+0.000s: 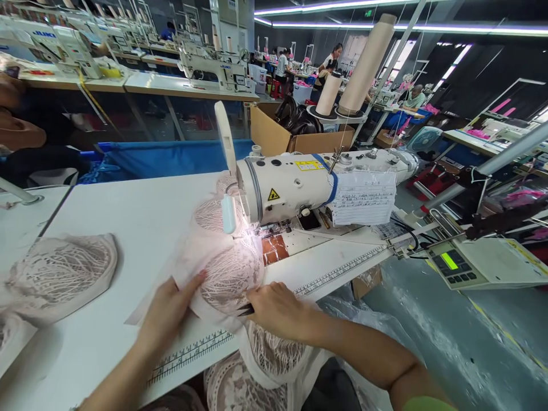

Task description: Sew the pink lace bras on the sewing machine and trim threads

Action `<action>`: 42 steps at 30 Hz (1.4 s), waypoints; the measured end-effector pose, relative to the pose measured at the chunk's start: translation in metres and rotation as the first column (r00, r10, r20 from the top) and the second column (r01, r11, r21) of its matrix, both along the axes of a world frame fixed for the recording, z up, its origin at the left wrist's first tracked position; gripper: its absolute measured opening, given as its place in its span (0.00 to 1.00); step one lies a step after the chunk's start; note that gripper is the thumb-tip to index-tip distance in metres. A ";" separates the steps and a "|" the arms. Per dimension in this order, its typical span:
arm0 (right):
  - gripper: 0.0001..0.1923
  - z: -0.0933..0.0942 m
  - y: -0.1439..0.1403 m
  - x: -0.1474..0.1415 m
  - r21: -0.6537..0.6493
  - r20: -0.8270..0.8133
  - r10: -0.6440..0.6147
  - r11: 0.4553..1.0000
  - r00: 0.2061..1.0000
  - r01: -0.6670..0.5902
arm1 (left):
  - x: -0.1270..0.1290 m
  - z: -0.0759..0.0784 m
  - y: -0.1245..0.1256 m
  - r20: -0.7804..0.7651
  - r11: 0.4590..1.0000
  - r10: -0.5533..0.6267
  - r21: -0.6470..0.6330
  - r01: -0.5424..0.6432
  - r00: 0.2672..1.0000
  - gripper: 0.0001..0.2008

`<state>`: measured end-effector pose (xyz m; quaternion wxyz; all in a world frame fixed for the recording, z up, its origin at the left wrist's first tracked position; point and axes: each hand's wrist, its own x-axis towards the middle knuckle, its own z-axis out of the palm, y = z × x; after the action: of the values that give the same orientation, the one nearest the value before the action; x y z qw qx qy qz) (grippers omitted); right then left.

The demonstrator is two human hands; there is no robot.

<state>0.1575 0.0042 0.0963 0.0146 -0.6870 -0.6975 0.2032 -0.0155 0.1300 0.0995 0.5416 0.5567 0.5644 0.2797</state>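
Observation:
A pale pink lace bra piece [229,271] lies under the sewing machine [282,185], its far part lit near the needle. My left hand [169,311] grips the near left edge of this fabric, thumb on top and the other fingers mostly hidden. At the near right edge, my right hand [278,311] is closed around thread snips [246,310], whose dark pointed blades stick out towards the lace. More joined lace cups [278,348] hang over the table's front edge below my right hand.
Another lace piece [68,274] lies on the white table [128,211] at left. A handwritten sheet [363,197] hangs on the machine. Thread cones [368,63], a cardboard box [274,128] and a control panel [454,262] surround it. Other people work farther back.

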 end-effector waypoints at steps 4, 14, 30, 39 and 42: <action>0.11 0.005 -0.009 0.013 0.011 -0.143 -0.080 0.997 0.986 0.083 | -0.038 0.009 0.058 -0.394 0.990 -0.060 0.093 0.105 0.917 0.13; 0.09 0.081 0.016 0.055 -0.190 -0.101 0.160 0.966 0.982 -0.177 | 0.035 -0.027 0.002 -0.646 0.002 -0.603 0.585 0.811 0.468 0.17; 0.07 -0.027 0.066 0.078 0.353 -0.036 -0.422 0.843 0.906 0.407 | 0.088 -0.038 0.029 -0.419 0.352 -0.621 0.605 0.714 0.662 0.17; 0.05 -0.035 0.054 0.070 0.477 -0.014 -0.303 0.835 0.953 0.273 | 0.080 -0.064 -0.004 -0.777 -0.043 -0.129 0.626 0.779 0.617 0.25; 0.04 -0.037 0.055 0.071 0.459 -0.032 -0.338 0.831 0.941 0.314 | 0.081 -0.061 -0.003 -0.782 -0.066 -0.130 0.620 0.782 0.609 0.27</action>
<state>0.2281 0.0588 0.0594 0.1927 -0.7776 -0.5985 0.0100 0.0657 0.1270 0.0382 -0.0546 0.9715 0.1185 0.1978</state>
